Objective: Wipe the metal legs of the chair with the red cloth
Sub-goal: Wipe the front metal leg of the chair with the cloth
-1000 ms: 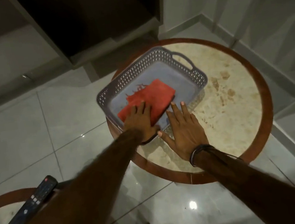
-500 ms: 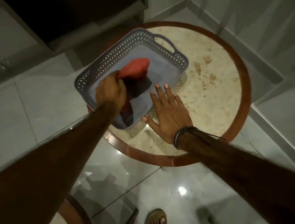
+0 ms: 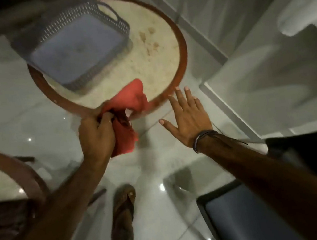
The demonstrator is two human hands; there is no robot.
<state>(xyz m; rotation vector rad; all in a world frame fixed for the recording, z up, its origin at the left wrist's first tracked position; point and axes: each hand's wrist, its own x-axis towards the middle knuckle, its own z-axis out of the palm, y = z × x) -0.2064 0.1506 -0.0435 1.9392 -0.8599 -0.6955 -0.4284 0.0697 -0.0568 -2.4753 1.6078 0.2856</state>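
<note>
My left hand (image 3: 95, 135) grips the crumpled red cloth (image 3: 130, 105), which hangs in the air over the near rim of the round table (image 3: 180, 43). My right hand (image 3: 189, 120) is spread flat with fingers apart, holding nothing, just off the table's near right edge. The grey plastic basket (image 3: 117, 23) stands empty on the far left part of the table. A dark blue padded seat with a dark frame, probably the chair (image 3: 243, 219), shows at the lower right; its legs are hidden.
A second round table rim (image 3: 17, 167) curves in at the left. My sandalled foot (image 3: 123, 202) stands on the glossy tiled floor (image 3: 22, 108) between the two tables. White walls and a step rise at the right.
My left hand lifted the red cloth out of the basket and drew it back toward me past the table's rim. My right hand came off the tabletop. The view tilted down, showing the blue seat.
</note>
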